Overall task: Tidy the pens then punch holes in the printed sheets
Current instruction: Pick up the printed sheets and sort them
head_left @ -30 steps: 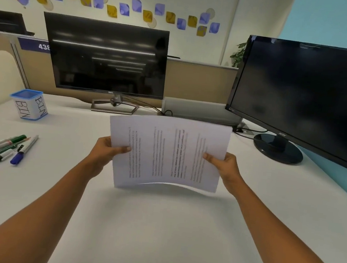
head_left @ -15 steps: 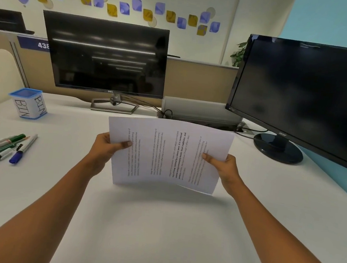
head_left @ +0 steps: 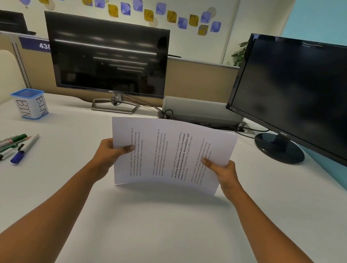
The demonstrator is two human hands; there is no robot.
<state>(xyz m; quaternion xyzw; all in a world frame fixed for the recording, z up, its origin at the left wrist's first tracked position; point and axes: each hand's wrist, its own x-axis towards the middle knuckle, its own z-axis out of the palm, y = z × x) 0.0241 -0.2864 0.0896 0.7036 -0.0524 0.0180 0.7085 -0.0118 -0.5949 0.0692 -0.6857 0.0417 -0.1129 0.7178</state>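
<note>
Printed sheets (head_left: pixel 171 154): a thin stack, exact count not readable, text running sideways, held upright over the middle of the white desk (head_left: pixel 157 236) with the lower edge at or just above the surface; which, cannot be told. Left hand (head_left: pixel 110 156) pinches the left edge, thumb on the near face; right hand (head_left: pixel 221 173) pinches the right edge likewise. The stack bows toward the far side.

Pens (head_left: pixel 1 151): roughly five or six, lying loose and overlapping at the near left edge of the desk, not gathered; blue-rimmed cup lettered "BIN" (head_left: pixel 30 103) stands beyond them, one in number. Monitors: two, both dark.

Hole punch: none in view.

Risks, as judged: the bowed sheets may splay or slip unevenly if either pinch loosens, leaving edges misaligned and holes off register; the pens, apparently untidied, could roll off the left edge.
</note>
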